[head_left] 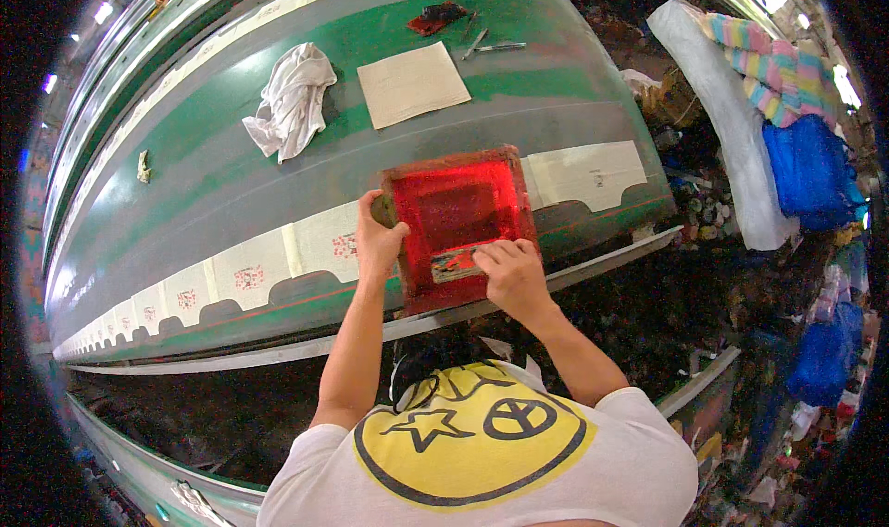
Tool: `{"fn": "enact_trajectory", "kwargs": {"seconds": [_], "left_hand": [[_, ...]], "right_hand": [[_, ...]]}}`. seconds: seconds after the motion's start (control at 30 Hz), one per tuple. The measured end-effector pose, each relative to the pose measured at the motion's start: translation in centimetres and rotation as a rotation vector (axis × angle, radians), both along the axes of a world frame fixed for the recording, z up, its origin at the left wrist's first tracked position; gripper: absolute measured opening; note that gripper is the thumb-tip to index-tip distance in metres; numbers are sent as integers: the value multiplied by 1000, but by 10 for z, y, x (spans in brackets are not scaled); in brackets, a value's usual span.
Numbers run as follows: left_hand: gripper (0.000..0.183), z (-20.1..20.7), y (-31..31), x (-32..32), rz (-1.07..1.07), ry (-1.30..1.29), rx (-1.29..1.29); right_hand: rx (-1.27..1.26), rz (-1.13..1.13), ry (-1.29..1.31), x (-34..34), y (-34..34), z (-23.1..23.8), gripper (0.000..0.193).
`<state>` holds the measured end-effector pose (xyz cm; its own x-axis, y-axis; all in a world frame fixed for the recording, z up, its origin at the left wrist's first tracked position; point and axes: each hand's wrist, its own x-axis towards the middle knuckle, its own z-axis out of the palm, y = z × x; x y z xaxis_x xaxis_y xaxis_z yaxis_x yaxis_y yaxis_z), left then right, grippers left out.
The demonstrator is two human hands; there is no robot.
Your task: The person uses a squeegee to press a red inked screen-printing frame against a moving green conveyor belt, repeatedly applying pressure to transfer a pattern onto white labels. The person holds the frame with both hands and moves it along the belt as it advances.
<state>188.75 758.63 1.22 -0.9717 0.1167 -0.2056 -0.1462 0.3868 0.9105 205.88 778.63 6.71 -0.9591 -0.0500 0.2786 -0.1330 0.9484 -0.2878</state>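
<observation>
Gripping the frame's left edge, the left hand [378, 240] steadied the red printing screen [456, 223] lying flat on the long green tabletop [213, 180] over a white fabric strip [278, 258]. Meanwhile the right hand [512, 272], wrist bent and forearm reaching forward, pressed a squeegee [456, 264] across the mesh. Judging by this, uneven pressure could shift the frame and smear the print.
</observation>
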Motion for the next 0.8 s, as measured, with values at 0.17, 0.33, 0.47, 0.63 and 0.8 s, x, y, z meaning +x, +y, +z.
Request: {"fn": "enact_trajectory", "kwargs": {"seconds": [0.17, 0.33, 0.47, 0.63, 0.8], "left_hand": [[73, -6, 57, 12, 4, -41, -11], [72, -7, 69, 13, -5, -47, -36], [71, 4, 76, 18, 15, -38, -101], [71, 6, 79, 19, 23, -49, -122], [70, 8, 78, 17, -9, -47, -161]], "right_hand": [[-26, -13, -34, 15, 56, -9, 31], [-75, 3, -33, 18, 70, -19, 31], [-104, 7, -43, 18, 75, -15, 22], [-110, 2, -62, 19, 75, -13, 22], [-81, -11, -74, 20, 73, -13, 29]]}}
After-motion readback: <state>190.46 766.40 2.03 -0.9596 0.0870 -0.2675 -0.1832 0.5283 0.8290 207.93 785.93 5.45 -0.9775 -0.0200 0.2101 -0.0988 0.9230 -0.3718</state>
